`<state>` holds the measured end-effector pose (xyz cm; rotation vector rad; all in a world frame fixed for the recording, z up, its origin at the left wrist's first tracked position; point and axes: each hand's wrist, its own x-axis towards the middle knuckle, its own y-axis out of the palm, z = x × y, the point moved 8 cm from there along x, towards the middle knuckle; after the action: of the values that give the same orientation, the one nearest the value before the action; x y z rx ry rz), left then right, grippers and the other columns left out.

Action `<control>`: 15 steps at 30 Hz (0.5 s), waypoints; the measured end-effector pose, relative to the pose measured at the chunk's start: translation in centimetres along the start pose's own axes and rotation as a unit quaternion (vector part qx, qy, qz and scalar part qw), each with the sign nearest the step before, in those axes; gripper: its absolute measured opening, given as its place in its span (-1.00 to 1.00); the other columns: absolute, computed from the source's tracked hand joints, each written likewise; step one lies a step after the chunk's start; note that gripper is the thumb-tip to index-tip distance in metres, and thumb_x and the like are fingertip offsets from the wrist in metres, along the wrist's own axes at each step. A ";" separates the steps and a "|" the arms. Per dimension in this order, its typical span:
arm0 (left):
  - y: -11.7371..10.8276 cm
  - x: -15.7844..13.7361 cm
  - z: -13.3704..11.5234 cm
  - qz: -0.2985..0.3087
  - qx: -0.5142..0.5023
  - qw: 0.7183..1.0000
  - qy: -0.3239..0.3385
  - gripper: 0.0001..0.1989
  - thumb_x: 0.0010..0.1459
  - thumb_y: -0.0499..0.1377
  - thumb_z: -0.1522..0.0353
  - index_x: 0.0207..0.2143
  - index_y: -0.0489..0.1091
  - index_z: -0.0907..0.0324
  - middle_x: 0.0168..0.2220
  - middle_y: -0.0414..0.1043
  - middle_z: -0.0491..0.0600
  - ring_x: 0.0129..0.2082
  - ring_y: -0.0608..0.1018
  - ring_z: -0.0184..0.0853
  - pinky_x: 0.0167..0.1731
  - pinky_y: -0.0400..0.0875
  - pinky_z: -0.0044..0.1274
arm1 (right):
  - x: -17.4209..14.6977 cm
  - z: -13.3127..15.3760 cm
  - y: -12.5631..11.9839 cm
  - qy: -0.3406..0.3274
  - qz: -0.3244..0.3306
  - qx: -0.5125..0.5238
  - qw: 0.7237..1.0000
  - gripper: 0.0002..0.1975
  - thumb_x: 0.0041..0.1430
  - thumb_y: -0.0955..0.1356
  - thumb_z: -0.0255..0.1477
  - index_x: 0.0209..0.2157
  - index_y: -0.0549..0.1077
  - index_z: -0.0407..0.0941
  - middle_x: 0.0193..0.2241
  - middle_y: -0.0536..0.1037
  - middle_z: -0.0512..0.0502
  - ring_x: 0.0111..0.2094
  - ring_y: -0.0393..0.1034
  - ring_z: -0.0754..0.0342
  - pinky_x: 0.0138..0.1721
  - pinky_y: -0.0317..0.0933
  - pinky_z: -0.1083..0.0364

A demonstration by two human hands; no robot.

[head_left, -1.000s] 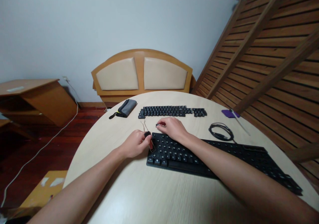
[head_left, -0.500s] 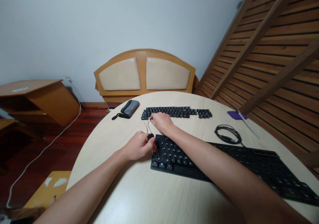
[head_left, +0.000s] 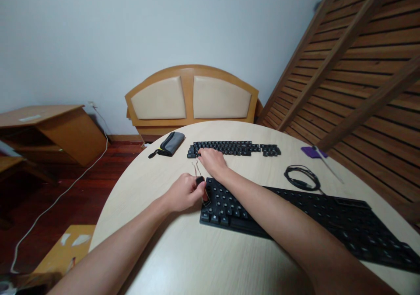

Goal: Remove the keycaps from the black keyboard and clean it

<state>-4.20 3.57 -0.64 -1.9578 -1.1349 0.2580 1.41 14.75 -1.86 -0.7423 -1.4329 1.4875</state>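
Observation:
My left hand point(head_left: 184, 193) is closed around a wire keycap puller point(head_left: 200, 180). Its two thin hooked wires point away from me, and its lower end hangs over the left edge of a black keyboard point(head_left: 244, 225). Many of the keyboard's upper left keys are off, while some keys remain along its near edge. My right hand point(head_left: 213, 161) reaches across to the left end of the loose black keycaps point(head_left: 229, 146), laid out in rows beyond the keyboard. Its fingertips are pinched on a keycap there, mostly hidden by the fingers. My right forearm covers part of the keyboard.
A grey and black folded pouch point(head_left: 173, 144) lies at the table's far left. On the right are a coiled black cable point(head_left: 302, 178) and a purple object point(head_left: 310, 152) with a thin rod across it. The round table point(head_left: 144, 177) has a curved edge; a padded wooden headboard point(head_left: 190, 94) stands behind.
My right fingertips have moved slightly away from me, bringing the small keycap up against the laid-out rows. My left hand still holds the puller. The whole view has shifted a little.

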 end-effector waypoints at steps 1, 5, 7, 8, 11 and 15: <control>0.0 0.0 0.0 0.001 0.000 1.000 0.000 -0.47 0.34 -0.08 0.30 -0.52 0.58 0.23 -0.56 0.58 0.00 -0.56 0.58 -0.33 -0.42 0.40 -0.56 | 0.0 0.0 0.0 0.001 -0.001 0.001 1.000 -0.71 0.40 0.21 -0.42 0.03 0.46 -0.13 -0.04 0.58 -0.26 -0.01 0.48 -0.06 -0.04 0.31 0.03; 0.1 0.0 0.2 0.001 0.006 1.000 -0.002 -0.47 0.34 -0.08 0.31 -0.51 0.59 0.22 -0.56 0.58 -0.01 -0.56 0.58 -0.33 -0.42 0.39 -0.56 | -0.1 0.2 -0.2 0.005 -0.004 0.007 1.000 -0.72 0.39 0.22 -0.42 0.04 0.43 -0.15 -0.03 0.58 -0.28 0.00 0.48 -0.08 -0.05 0.32 0.02; 0.1 0.0 0.3 0.000 0.010 1.000 -0.006 -0.47 0.33 -0.08 0.31 -0.50 0.60 0.23 -0.57 0.57 0.00 -0.57 0.57 -0.33 -0.43 0.38 -0.56 | -0.2 0.3 -0.5 0.009 -0.005 0.011 1.000 -0.71 0.37 0.24 -0.41 0.07 0.39 -0.15 -0.05 0.59 -0.28 -0.02 0.49 -0.11 -0.07 0.32 0.00; 0.1 0.0 0.4 0.000 0.011 1.000 -0.010 -0.47 0.33 -0.08 0.30 -0.50 0.60 0.23 -0.57 0.57 0.00 -0.57 0.57 -0.33 -0.44 0.37 -0.56 | -0.2 0.2 -0.8 0.013 -0.004 0.012 1.000 -0.69 0.36 0.26 -0.40 0.08 0.38 -0.16 -0.06 0.59 -0.29 -0.03 0.50 -0.12 -0.08 0.33 -0.01; 0.1 -0.1 0.5 -0.004 0.008 1.000 -0.024 -0.45 0.34 -0.10 0.29 -0.51 0.59 0.24 -0.56 0.58 0.02 -0.57 0.57 -0.32 -0.43 0.37 -0.54 | -1.2 -0.2 -2.0 0.020 -0.001 0.019 1.000 -0.65 0.30 0.33 -0.37 0.08 0.38 -0.15 -0.08 0.61 -0.28 -0.06 0.52 -0.14 -0.10 0.33 -0.01; -0.1 -0.1 0.3 -0.027 0.035 0.998 -0.048 -0.45 0.35 -0.10 0.28 -0.52 0.57 0.23 -0.61 0.52 0.00 -0.60 0.51 -0.33 -0.45 0.31 -0.53 | -4.9 -1.4 -4.2 0.000 -0.003 0.042 0.999 -0.68 0.28 0.34 -0.33 0.04 0.43 -0.07 -0.10 0.63 -0.12 -0.07 0.52 -0.09 -0.12 0.33 0.03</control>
<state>-4.43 3.68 -0.79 -1.8683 -1.2223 0.3606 5.48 10.54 1.18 -0.6851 -1.3638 1.5333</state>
